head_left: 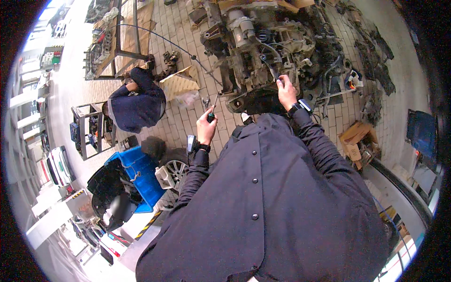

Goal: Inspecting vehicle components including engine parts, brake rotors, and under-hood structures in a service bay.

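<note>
A slim, steel-shafted screwdriver w/ a dark green handle is gripped in the left hand, its fingers closed round the handle & its shaft aimed up and away, clear of the metalwork. The right hand is held at the near edge of a large, grimy grey-and-brown metal engine assembly, which is spread ahead of it; its thumb and fingers are bent close together, tho' whether a small part is pinched there can't be told. Black bands are worn at both wrists, each w/ a small pale device.

Just beyond the L. hand, a small silvery tool, poss. a wrench, is seen on grey paving. Farther off on that hand's left, a crumpled clear plastic bag and flattened tan cardboard are laid near a co-worker in dark clothing, pictured bent over. Behind the L. hand, approx. to its left, a white plastic jug, a spoked car wheel & a bright blue plastic bin are grouped. To the R. hand's right, a long silvery metal bar is seen; an open brown cardboard box is set farther back on that side.
</note>
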Available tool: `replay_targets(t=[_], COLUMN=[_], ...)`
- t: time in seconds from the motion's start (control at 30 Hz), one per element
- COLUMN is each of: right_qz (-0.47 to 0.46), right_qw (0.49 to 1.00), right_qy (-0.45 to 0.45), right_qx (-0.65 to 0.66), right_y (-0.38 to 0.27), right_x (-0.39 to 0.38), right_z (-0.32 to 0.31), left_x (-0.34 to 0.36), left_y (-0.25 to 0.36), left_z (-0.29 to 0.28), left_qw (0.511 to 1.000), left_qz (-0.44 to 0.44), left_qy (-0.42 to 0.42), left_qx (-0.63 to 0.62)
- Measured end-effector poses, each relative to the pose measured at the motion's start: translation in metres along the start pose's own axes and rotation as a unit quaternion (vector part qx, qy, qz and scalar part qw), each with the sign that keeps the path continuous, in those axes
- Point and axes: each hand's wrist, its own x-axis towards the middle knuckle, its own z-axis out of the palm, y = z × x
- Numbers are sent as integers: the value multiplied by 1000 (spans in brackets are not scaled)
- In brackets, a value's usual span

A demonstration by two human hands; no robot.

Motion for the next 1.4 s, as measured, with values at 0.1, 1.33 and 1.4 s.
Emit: replay_targets(t=[0.1,1.33,1.4], right_qz=[6,157,173], right_qw=[1000,913,911], right_qy=[-19,-219,-223], right_qx=[11,305,301], right_y=[7,-39,-51], right_x=[0,-10,-10], right_z=[3,19,25], left_x=[1,-1,13], left_y=[-11,19,39], left_z=[6,41,42], left_qw=[1000,930,916], left_qz=[2,-224,-221], left_qy=[1,-80,-91], left_qx=[-11,-282,-322])
